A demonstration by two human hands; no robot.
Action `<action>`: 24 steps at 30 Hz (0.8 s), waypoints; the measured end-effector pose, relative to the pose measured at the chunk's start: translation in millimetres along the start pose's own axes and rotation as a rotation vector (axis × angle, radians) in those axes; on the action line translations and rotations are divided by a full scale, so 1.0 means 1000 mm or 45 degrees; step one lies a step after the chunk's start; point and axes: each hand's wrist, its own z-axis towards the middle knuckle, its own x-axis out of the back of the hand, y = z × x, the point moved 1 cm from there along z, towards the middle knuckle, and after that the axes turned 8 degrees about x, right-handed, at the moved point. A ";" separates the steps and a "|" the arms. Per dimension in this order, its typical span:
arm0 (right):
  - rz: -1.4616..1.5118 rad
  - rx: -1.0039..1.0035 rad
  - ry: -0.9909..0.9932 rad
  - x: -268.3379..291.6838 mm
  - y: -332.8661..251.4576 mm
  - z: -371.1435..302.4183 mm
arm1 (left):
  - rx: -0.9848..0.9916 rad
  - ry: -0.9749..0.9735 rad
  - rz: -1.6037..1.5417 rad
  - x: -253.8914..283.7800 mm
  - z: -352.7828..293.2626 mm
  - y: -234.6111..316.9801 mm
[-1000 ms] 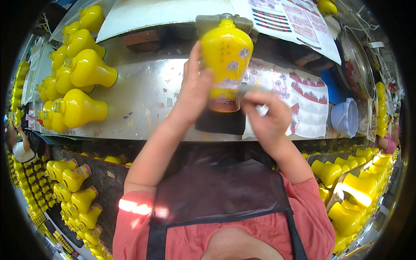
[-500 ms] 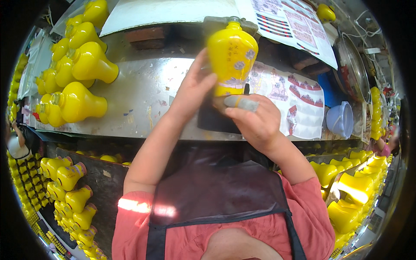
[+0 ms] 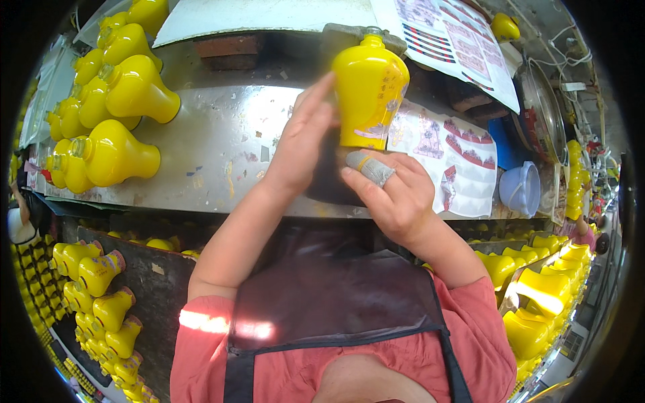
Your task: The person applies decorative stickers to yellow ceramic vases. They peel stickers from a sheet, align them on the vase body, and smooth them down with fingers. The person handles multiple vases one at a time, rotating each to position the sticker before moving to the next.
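Note:
A glossy yellow bottle (image 3: 366,87) with purple flower decals and small lettering has its clear neck pointing to the far side, over the workbench. My left hand (image 3: 304,138) has its fingers stretched out along the bottle's left side, beside or lightly touching it. My right hand (image 3: 396,191) sits at the bottle's base with fingers bent and pressed together; what they hold, if anything, is hidden. A grey finger wrap (image 3: 369,169) with a yellow band covers one of its fingers. Behind the bottle's neck is a dark grey block (image 3: 339,39).
Several plain yellow bottles (image 3: 138,87) lie at the bench's left. Decal sheets (image 3: 467,161) lie right of the bottle, beside a pale blue bucket (image 3: 521,188). A white board (image 3: 262,17) rests on bricks (image 3: 228,50) at the back. More bottles (image 3: 111,312) fill racks on both sides.
The bottle has turned, its decals shifting to the right, and sits slightly further right in view. My left fingers have straightened along its side. My right hand has dropped slightly from the base.

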 end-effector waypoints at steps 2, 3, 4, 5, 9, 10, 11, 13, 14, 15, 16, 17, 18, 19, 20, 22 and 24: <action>-0.136 -0.090 0.044 0.002 -0.003 0.004 | -0.005 -0.004 -0.024 -0.001 -0.001 -0.002; -0.196 -0.141 0.049 0.003 -0.002 0.005 | -0.013 -0.005 -0.038 -0.001 -0.001 -0.002; -0.159 -0.097 -0.013 0.003 -0.006 0.007 | -0.007 0.001 -0.033 -0.002 -0.002 -0.002; -0.114 -0.084 -0.070 0.003 -0.006 0.009 | -0.008 0.006 -0.028 -0.002 -0.002 -0.002; -0.074 -0.075 -0.143 0.002 -0.006 0.014 | -0.018 0.008 -0.024 -0.004 -0.004 0.001; -0.096 -0.082 -0.126 0.001 -0.005 0.014 | -0.015 0.010 -0.025 -0.005 -0.004 0.001; -0.107 -0.118 -0.127 0.000 -0.004 0.014 | -0.013 0.013 -0.025 -0.005 -0.005 0.001; -0.016 -0.052 -0.200 -0.003 -0.007 0.014 | -0.007 0.020 -0.016 -0.004 -0.005 0.000; 0.041 -0.041 -0.278 -0.003 -0.008 0.014 | -0.002 0.025 -0.010 -0.004 -0.006 -0.001; 0.050 -0.045 -0.217 -0.003 -0.008 0.015 | -0.023 0.019 0.000 -0.004 -0.005 -0.002; 0.069 -0.055 -0.187 -0.002 -0.007 0.015 | 0.000 0.040 -0.001 -0.003 -0.005 -0.003; 0.077 -0.049 -0.165 -0.002 -0.006 0.016 | -0.003 0.050 0.000 -0.002 -0.004 -0.004; 0.078 -0.071 -0.130 0.001 -0.001 0.016 | 0.001 0.062 0.006 -0.002 -0.003 -0.004; 0.067 -0.124 -0.124 0.003 0.005 0.016 | -0.015 0.075 0.099 -0.002 -0.002 -0.004; 0.050 -0.180 -0.092 0.005 0.013 0.017 | -0.022 0.087 0.198 -0.002 -0.002 -0.004; -0.086 -0.226 -0.017 0.005 0.031 0.018 | -0.045 0.120 0.279 -0.006 0.000 -0.004; -0.182 -0.369 0.103 0.009 0.044 0.016 | -0.066 0.143 0.394 -0.013 -0.002 -0.003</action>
